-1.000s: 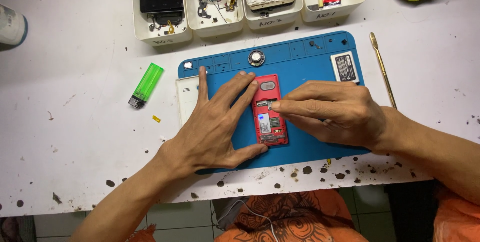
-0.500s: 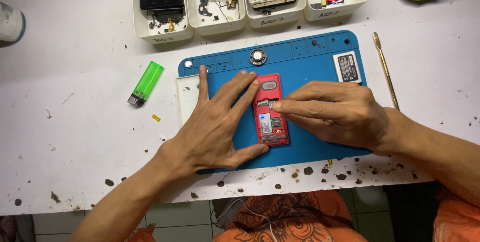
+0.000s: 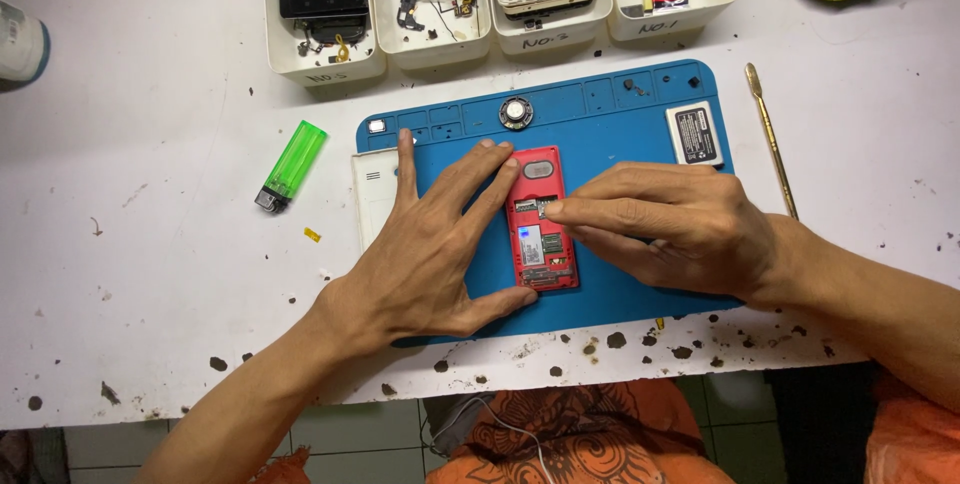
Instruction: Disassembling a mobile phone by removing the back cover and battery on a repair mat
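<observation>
Red phone [image 3: 541, 221], mid frame, hasn't moved: left hand [image 3: 435, 249] still presses flat, right hand [image 3: 665, 224] fingertips touch it, no grasp.

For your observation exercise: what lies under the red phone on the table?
The red phone rests on a blue work mat, which lies on the white table. The left hand and right hand cover the mat beside it; anything directly beneath the phone is hidden.

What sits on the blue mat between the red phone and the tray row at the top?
In the head view, a small round silver part lies on the blue mat above the red phone, before the white trays.
</observation>
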